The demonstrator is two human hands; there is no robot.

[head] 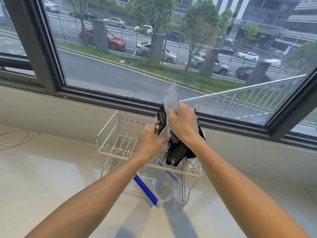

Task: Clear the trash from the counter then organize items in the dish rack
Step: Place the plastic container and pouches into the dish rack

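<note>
Both hands are raised above the right half of the wire rack, holding a bundle of wrappers between them. The right hand is closed in a fist over the top of the bundle, its grip pressed tight on the crumpled necks of a pale, translucent bag that sticks up above the knuckles. A black packet with white print hangs just below and left of that fist. The left hand pinches the packet's lower edge, thumb on the near side and fingers behind. More dark wrappers and a bit of silver foil hang below the right wrist, their lowest part at or just above the rack's upper tier; contact there is hard to judge from this angle.

The rack stands on the pale bench close to the wall under the window. Its left half, with upright tines, is unoccupied. A clear plastic box with blue clips lies tilted in the lower tier, its near corner jutting past the rack's front edge toward the person.

The bench is open to the left and in front of the rack, apart from a thin white cable at the far left near the wall. To the right, the bench runs along under an opened window sash, which angles inward above the sill.
</note>
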